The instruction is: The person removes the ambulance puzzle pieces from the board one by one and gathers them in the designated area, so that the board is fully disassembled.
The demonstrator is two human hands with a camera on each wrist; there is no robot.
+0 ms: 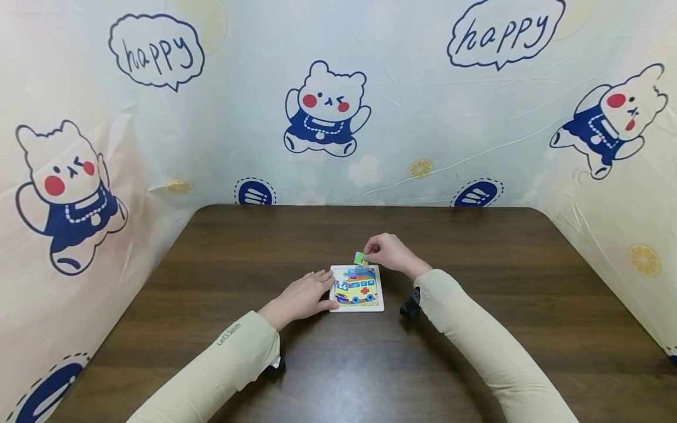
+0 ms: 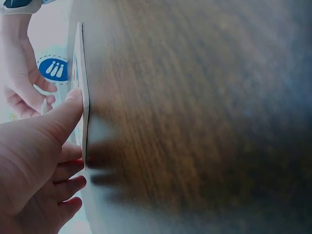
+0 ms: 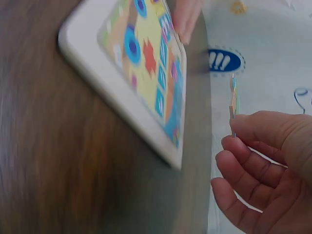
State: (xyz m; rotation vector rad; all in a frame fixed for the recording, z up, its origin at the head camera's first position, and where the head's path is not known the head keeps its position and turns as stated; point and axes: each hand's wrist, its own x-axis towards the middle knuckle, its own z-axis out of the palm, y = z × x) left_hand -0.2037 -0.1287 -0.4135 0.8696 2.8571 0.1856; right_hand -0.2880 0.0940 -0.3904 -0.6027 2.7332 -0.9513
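In the head view, a small puzzle piece (image 1: 361, 258), green and blue on its visible face, is pinched by its right side between the thumb and index finger of the right hand (image 1: 391, 254). It is held just left of those fingertips and at the far edge of a white-framed puzzle board (image 1: 380, 296), on which a yellow ambulance picture (image 1: 359, 291) is shown. The board is laid on the dark wooden tabletop (image 1: 338, 376). Its left side is touched by the left hand (image 1: 304, 296), whose thumb is set at the near left corner and whose other fingers are reached out toward the far left corner. Behind the tabletop, a patterned cloth (image 1: 328, 35) is hung.

In the left wrist view, the board is seen almost edge-on. The left thumb is rested on its rim, and the remaining fingers are spread along the edge, not curled round it. The right hand is seen past the board.

In the right wrist view, the piece is seen nearly edge-on, gripped at one end by thumb and index finger and held clear of the board. The other right fingers are loosely bent.
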